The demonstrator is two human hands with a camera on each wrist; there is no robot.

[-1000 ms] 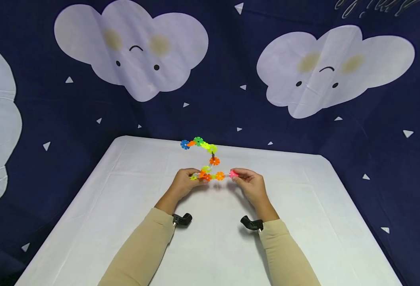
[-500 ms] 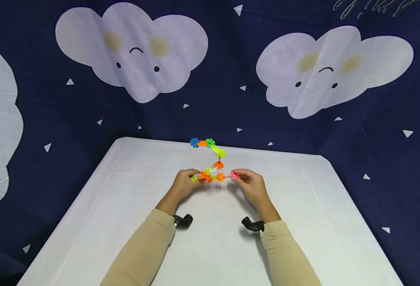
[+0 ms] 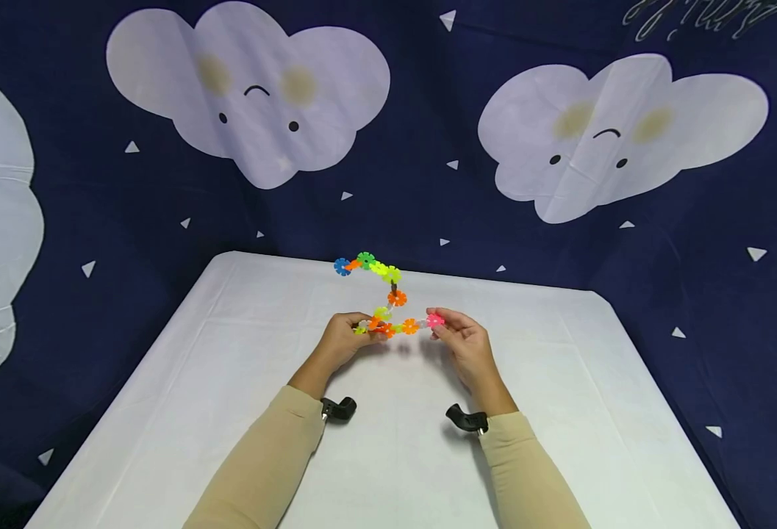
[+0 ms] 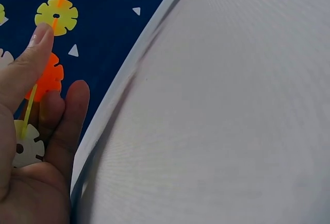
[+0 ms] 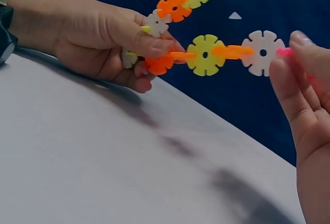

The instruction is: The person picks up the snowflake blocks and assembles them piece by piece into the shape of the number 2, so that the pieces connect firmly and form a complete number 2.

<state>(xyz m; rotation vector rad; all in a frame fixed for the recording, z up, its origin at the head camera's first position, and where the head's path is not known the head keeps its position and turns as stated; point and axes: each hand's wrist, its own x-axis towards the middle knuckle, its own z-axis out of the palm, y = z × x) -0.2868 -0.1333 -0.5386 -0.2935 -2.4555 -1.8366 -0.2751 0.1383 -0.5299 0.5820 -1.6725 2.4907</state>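
A chain of slotted plastic snowflake discs [image 3: 398,298] is held above the table between both hands. My left hand [image 3: 340,341] grips it at an orange disc [image 5: 160,65], thumb pressed on its face. In the left wrist view, a yellow disc [image 4: 68,22] rises past the thumb tip. With thumb and fingers, my right hand [image 3: 469,345] pinches the pink disc [image 3: 435,321] at the right end. That disc joins a white disc [image 5: 251,59], then an orange one seen edge-on and a yellow disc [image 5: 196,62]. The other end curves up and back to a blue disc [image 3: 342,267].
The white-covered table [image 3: 388,455] lies under both forearms, its back edge just behind the chain. Behind it hangs a dark blue cloth [image 3: 414,206] printed with clouds and triangles. A black wrist camera [image 3: 339,408] sits on the left wrist, and another black camera [image 3: 466,419] on the right.
The chain's free end swung right, then back left. My right fingers have shifted on the pink disc, which now shows more of its face. The left hand has barely moved.
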